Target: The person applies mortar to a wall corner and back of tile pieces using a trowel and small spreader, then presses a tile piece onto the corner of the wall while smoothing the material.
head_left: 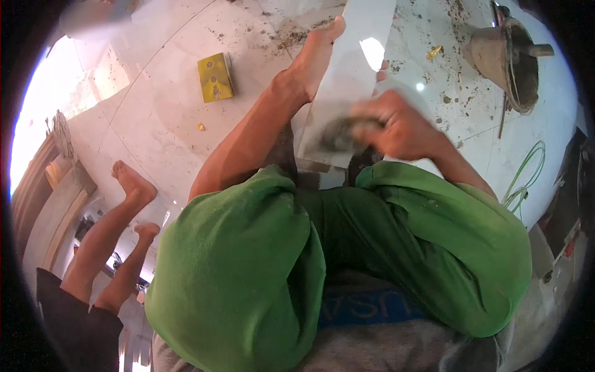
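Note:
A long white tile strip (353,56) lies between my feet, its near end close to my knees. My right hand (396,127) is over that near end, blurred by motion, its fingers curled around something dark. Beside the fingers is a dark grey smear or wad (338,133); whether it is held or lies on the strip I cannot make out. My left foot (313,59) is along the strip's left edge, and the toes of my right foot (382,69) show at its right edge. My left hand is out of sight.
A yellow box (215,77) is on the tiled floor at left. At far right are a mortar-stained grey bucket (505,62) with a handle in it and a green cord loop (527,173). Dirt crumbs are scattered ahead. Another person's bare legs (102,248) show at lower left.

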### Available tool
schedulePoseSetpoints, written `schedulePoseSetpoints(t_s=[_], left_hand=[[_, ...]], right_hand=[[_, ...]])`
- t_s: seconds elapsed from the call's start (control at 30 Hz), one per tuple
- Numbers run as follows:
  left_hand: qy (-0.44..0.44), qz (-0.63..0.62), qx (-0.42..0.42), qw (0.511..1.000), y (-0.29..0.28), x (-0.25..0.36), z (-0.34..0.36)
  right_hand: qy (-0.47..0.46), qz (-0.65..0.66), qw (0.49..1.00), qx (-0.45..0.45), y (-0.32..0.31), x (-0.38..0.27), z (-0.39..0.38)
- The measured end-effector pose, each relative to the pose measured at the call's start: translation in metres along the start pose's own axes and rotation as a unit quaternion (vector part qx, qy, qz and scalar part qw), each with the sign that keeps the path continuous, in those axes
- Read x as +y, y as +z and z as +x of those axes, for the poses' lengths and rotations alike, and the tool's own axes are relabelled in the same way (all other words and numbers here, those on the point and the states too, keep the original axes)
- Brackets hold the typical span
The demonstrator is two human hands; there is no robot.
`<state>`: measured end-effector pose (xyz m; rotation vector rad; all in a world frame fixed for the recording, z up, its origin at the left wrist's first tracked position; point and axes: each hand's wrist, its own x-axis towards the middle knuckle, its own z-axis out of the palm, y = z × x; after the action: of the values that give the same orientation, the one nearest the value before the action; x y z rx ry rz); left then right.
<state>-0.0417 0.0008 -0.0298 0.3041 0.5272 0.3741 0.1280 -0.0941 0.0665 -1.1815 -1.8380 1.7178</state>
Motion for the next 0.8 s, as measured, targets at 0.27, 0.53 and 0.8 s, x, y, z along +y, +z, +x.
schedulePoseSetpoints(t_s=[0.27, 0.53, 0.8], left_hand=[[-0.039, -0.036, 0.006, 0.999, -0.008, 0.001, -0.003], [0.002, 0.07, 0.098, 0.993, 0.003, 0.006, -0.001], [-0.029, 0.13, 0.214, 0.968, 0.013, -0.001, -0.001]], right_hand=[[-0.003, -0.051, 0.996, -0.08, 0.01, 0.0, -0.004], [0.095, 0.002, 0.995, -0.043, -0.014, -0.01, 0.0], [0.127, -0.004, 0.991, -0.032, -0.009, -0.016, 0.002]])
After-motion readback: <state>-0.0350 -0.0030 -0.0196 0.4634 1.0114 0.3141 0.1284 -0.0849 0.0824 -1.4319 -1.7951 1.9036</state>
